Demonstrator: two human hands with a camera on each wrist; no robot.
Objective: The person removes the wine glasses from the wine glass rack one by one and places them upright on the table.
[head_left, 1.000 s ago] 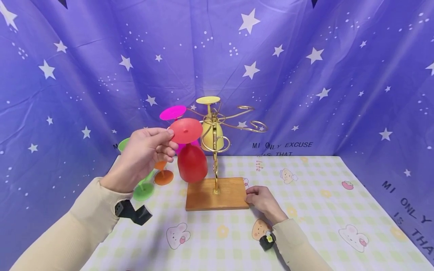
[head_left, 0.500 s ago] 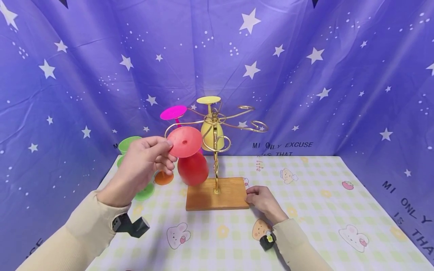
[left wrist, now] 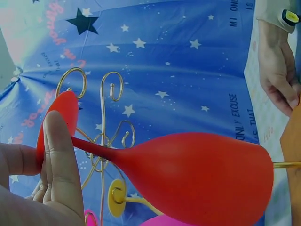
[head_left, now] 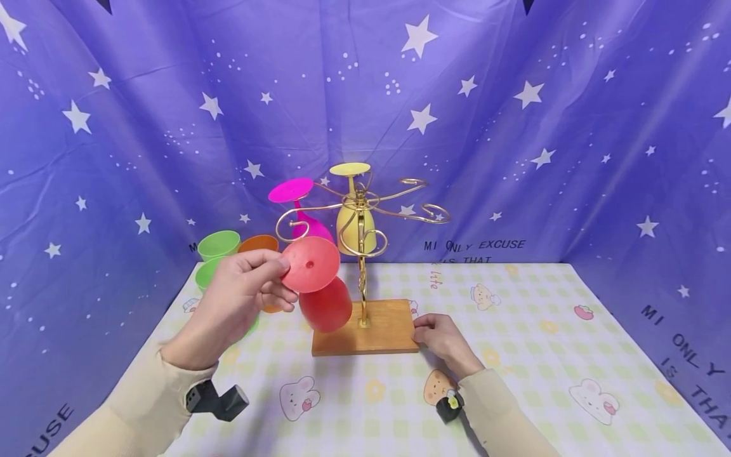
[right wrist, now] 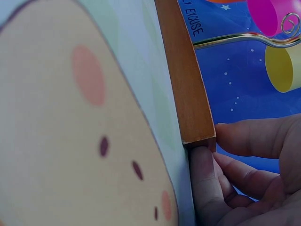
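Note:
My left hand (head_left: 242,295) pinches the foot of a red wine glass (head_left: 327,306) between thumb and fingers. The glass hangs upside down, bowl lowest, in front of the gold wire rack (head_left: 362,273). In the left wrist view its red bowl (left wrist: 202,174) fills the middle. My right hand (head_left: 448,343) grips the right end of the rack's wooden base (head_left: 388,327), thumb on top and fingers at the edge, as the right wrist view shows. A magenta glass (head_left: 308,225) and a yellow glass (head_left: 355,231) hang upside down from the rack's arms.
Green glasses (head_left: 219,243) and an orange glass (head_left: 258,244) stand on the table at the left, partly behind my left hand. Curled wire arms (head_left: 436,214) reach out to the rack's right. A starry purple curtain (head_left: 485,127) encloses the checked tablecloth (head_left: 525,381).
My left hand has lowered the red glass and drawn it slightly nearer, tipping its foot toward me. The rack's front left curl now shows above it. My right hand stays on the base.

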